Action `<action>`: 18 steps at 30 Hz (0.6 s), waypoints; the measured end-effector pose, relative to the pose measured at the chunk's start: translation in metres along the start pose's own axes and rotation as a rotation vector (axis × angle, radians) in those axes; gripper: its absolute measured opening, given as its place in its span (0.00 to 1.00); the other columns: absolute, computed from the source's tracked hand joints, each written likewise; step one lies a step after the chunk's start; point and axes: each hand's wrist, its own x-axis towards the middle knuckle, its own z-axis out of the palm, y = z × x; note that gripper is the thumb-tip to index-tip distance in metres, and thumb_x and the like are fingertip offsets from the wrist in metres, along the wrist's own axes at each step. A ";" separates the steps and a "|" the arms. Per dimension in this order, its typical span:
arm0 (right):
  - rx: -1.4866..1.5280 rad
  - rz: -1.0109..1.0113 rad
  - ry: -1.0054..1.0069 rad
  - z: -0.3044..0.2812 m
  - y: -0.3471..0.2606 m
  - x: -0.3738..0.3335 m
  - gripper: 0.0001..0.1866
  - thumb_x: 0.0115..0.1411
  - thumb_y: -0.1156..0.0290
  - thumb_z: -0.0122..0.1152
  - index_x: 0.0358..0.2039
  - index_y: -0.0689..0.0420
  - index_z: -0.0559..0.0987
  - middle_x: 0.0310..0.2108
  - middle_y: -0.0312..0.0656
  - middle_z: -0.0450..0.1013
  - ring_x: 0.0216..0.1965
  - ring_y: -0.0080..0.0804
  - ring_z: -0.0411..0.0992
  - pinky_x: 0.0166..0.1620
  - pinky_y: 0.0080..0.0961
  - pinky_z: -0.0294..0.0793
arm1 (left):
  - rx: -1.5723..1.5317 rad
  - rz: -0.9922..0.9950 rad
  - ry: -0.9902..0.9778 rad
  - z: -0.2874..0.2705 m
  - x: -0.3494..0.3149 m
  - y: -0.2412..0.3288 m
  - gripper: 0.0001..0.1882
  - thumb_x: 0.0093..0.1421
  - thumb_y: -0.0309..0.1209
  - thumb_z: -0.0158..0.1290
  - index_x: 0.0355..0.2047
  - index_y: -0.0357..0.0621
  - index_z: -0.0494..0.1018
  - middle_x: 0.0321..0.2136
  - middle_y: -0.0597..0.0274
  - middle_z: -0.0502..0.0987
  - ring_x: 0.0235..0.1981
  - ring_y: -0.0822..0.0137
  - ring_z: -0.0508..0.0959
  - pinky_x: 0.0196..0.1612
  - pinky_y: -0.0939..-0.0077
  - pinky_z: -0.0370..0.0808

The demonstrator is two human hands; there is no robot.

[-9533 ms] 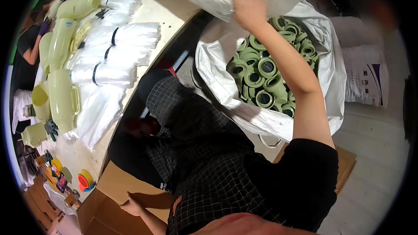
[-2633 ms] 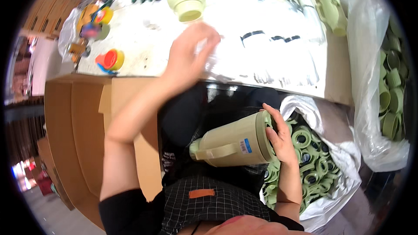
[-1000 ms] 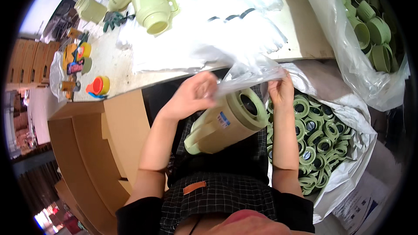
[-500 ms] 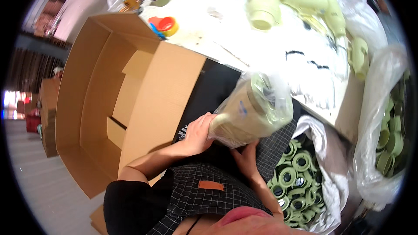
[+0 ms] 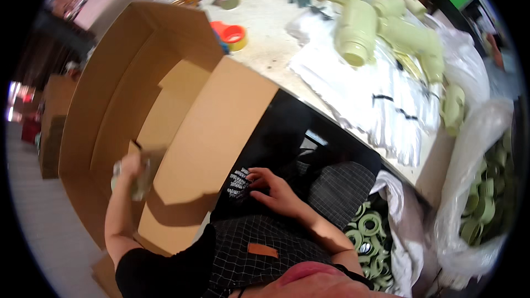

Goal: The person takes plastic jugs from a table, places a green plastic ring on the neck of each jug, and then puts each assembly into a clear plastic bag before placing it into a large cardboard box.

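Observation:
My left hand [image 5: 131, 165] is down inside a large open cardboard box [image 5: 182, 132], its fingers closed on a clear-bagged pale green plastic vessel [image 5: 144, 183]. Only part of that vessel shows, blurred around the hand. Over my lap, my right hand [image 5: 276, 192] holds nothing; its fingers are slightly curled and apart, near white lettering on black cloth. On the worktable ahead lie several pale green plastic vessels [image 5: 356, 33] with handles and narrow necks, on top of a stack of clear plastic bags [image 5: 395, 127] with black ties.
An orange and yellow tape roll [image 5: 234, 36] lies by the table's near-left edge. At my right, a white sack [image 5: 406, 226] holds several green ring-shaped parts [image 5: 370, 224]. Beyond it, a plastic-lined container [image 5: 450, 209] has more green parts. Cartons [image 5: 58, 127] stand at far left.
The bagged vessel has gone from above my lap, where both hands held it, leftward into the cardboard box with my left hand. My right hand has let go of it.

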 end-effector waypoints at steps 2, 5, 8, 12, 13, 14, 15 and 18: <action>-0.006 0.040 0.145 -0.023 0.001 -0.017 0.30 0.58 0.81 0.63 0.60 0.58 0.65 0.49 0.45 0.73 0.47 0.31 0.75 0.52 0.29 0.75 | 0.004 -0.052 -0.214 0.085 -0.001 -0.051 0.21 0.59 0.42 0.52 0.53 0.61 0.76 0.52 0.52 0.77 0.52 0.52 0.78 0.53 0.56 0.76; -0.040 0.056 0.533 -0.086 0.011 -0.035 0.24 0.59 0.77 0.64 0.55 0.61 0.68 0.43 0.41 0.74 0.43 0.28 0.74 0.50 0.27 0.75 | -0.132 -0.218 -0.402 0.150 0.000 -0.037 0.22 0.66 0.47 0.43 0.54 0.55 0.75 0.57 0.52 0.74 0.57 0.52 0.74 0.59 0.56 0.70; -0.127 -0.037 0.850 -0.144 -0.018 0.005 0.24 0.58 0.75 0.63 0.53 0.64 0.67 0.45 0.42 0.72 0.44 0.28 0.71 0.52 0.27 0.71 | -0.317 -0.494 -0.402 0.191 -0.015 -0.073 0.29 0.61 0.48 0.52 0.59 0.50 0.71 0.61 0.48 0.69 0.63 0.51 0.69 0.60 0.57 0.70; -0.237 -0.335 1.374 -0.236 -0.041 0.106 0.44 0.50 0.68 0.73 0.61 0.67 0.57 0.54 0.53 0.65 0.54 0.46 0.67 0.60 0.35 0.65 | 0.190 -0.233 -0.416 0.081 -0.003 -0.012 0.43 0.55 0.36 0.64 0.68 0.53 0.56 0.67 0.52 0.57 0.70 0.51 0.54 0.64 0.54 0.67; -0.383 -0.179 1.524 -0.265 -0.041 0.143 0.48 0.47 0.65 0.75 0.62 0.69 0.56 0.55 0.55 0.65 0.55 0.49 0.67 0.60 0.36 0.65 | 0.121 -0.197 -0.197 0.040 -0.005 0.003 0.41 0.54 0.35 0.65 0.66 0.51 0.58 0.66 0.51 0.59 0.68 0.51 0.57 0.64 0.55 0.66; -0.531 -0.007 1.676 -0.288 -0.038 0.173 0.53 0.44 0.63 0.78 0.62 0.71 0.55 0.55 0.57 0.66 0.56 0.52 0.67 0.61 0.37 0.65 | 0.048 -0.143 0.022 0.009 0.003 0.019 0.40 0.53 0.33 0.65 0.65 0.49 0.60 0.64 0.49 0.62 0.66 0.50 0.60 0.64 0.56 0.65; -0.407 0.024 1.606 -0.302 -0.037 0.187 0.49 0.45 0.63 0.78 0.60 0.71 0.59 0.56 0.59 0.65 0.55 0.48 0.68 0.58 0.38 0.68 | -0.051 -0.004 0.213 -0.018 0.018 0.041 0.38 0.53 0.31 0.65 0.63 0.47 0.61 0.62 0.49 0.63 0.65 0.49 0.62 0.64 0.55 0.65; 0.104 0.000 1.378 -0.345 -0.010 0.162 0.47 0.46 0.62 0.78 0.59 0.70 0.62 0.53 0.59 0.68 0.52 0.45 0.70 0.55 0.38 0.71 | -0.252 0.538 0.678 -0.099 0.039 0.164 0.34 0.55 0.26 0.61 0.61 0.42 0.62 0.59 0.47 0.65 0.60 0.46 0.65 0.63 0.54 0.61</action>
